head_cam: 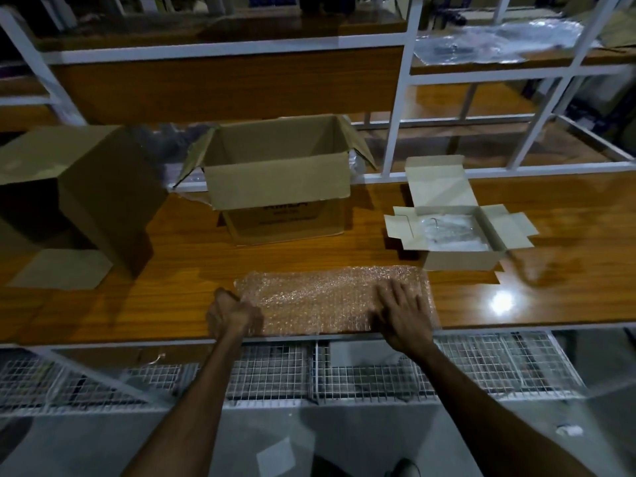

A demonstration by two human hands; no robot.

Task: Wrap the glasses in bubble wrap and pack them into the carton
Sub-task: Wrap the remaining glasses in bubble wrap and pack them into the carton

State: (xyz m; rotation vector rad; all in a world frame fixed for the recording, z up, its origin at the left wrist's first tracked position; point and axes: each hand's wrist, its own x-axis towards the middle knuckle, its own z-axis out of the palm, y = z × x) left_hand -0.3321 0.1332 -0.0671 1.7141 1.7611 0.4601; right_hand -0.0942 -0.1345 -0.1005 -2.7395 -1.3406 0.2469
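On the worktop (pixel 516 297), the left hand (pixel 232 316) pinches and the flat right hand (pixel 406 316) presses the bubble wrap (pixel 320 301); glasses unwrapped, carton (pixel 278 187) seemingly empty.

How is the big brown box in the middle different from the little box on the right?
The big brown carton stands tall with deep walls; the small box is low and shallow. The carton is brown, the small box pale grey-white. Inside the small box lies something clear and shiny; what the carton holds cannot be seen. Both are cardboard, open at the top with flaps spread, standing on the wooden table.
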